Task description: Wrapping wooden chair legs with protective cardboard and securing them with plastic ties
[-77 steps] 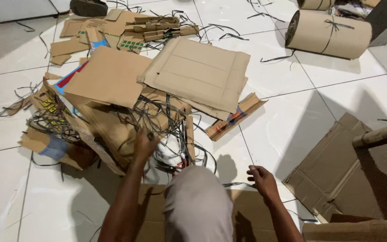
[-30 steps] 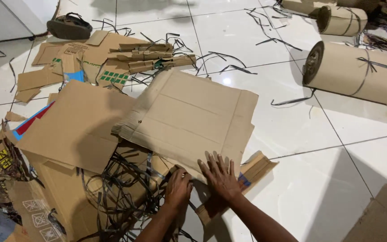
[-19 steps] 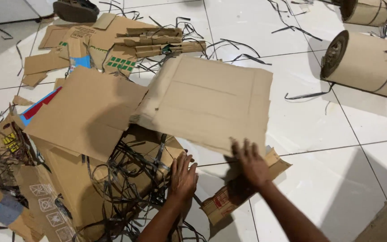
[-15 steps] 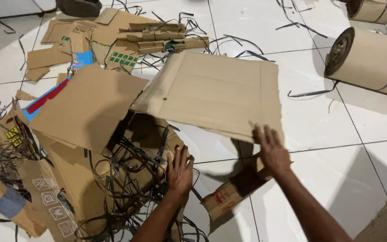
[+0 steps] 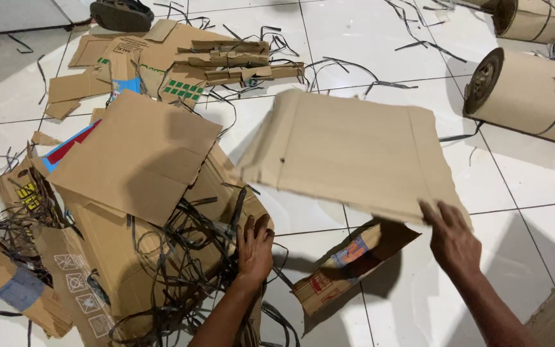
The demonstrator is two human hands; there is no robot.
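Nearest the camera, the left hand (image 5: 255, 247) lay flat, fingers spread and holding nothing, on the tangle of black straps (image 5: 187, 257) over the crushed box (image 5: 123, 257). The right hand (image 5: 452, 239) gripped the near right corner of the cardboard sheet (image 5: 354, 154), fingers closed on its edge. The sheet hung tilted above the floor (image 5: 515, 186), its long side running left from that hand. Beyond lay a cardboard roll (image 5: 534, 96).

- A cardboard sheet (image 5: 354, 157) hangs above the floor (image 5: 521, 257), the right hand (image 5: 452, 241) at its near corner.
- A folded box (image 5: 348, 266) lies beneath it.
- Left, the left hand (image 5: 255, 247) rests on a strap tangle (image 5: 181, 270) over the cardboard pile (image 5: 130, 193).
- Rolls (image 5: 534, 96) lie far right.
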